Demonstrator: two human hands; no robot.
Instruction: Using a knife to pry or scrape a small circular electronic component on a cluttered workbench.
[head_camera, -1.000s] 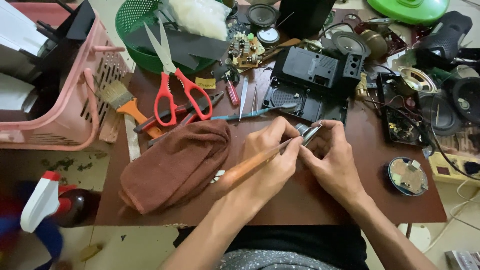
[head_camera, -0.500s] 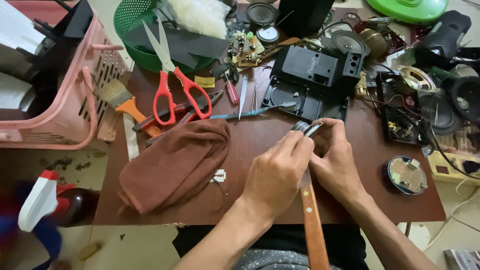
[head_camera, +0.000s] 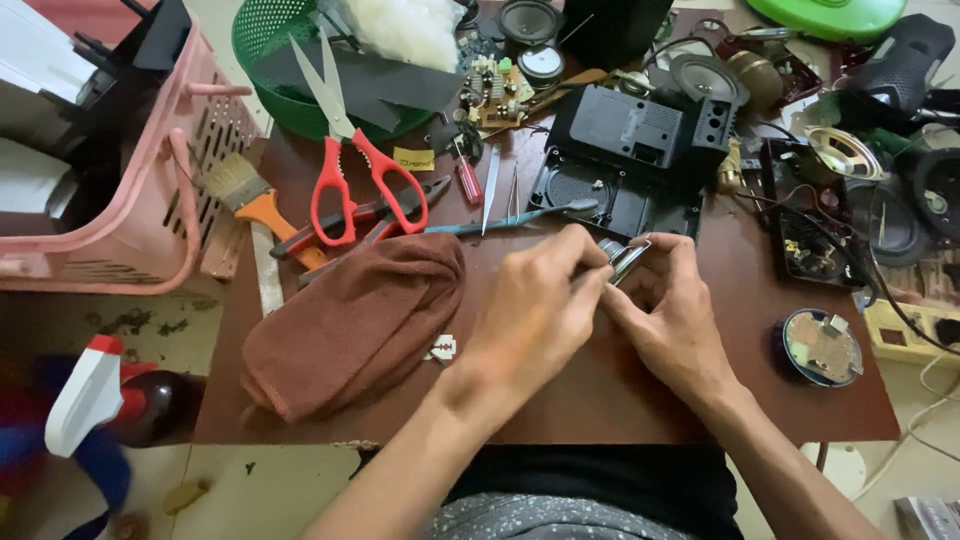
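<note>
Both hands are pinching 1 small metal part (head_camera: 622, 256) above the surface (head_camera: 640, 400); left hand (head_camera: 535, 310) and right hand (head_camera: 672, 310) are gripping best steadily, fingertips close.

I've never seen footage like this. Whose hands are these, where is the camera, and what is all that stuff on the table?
There is no machine here: a person wears a camera on the head, so it looks down at their own two hands. The left hand and right hand meet over a brown table, together pinching a small silvery metal part between their fingers. To the left lies a folded brown cloth, with red-handled scissors and an orange-handled paintbrush beyond it. Straight ahead sits an opened black plastic casing, surrounded by loose speakers and a small circuit board. A pink basket stands at the far left.
</note>
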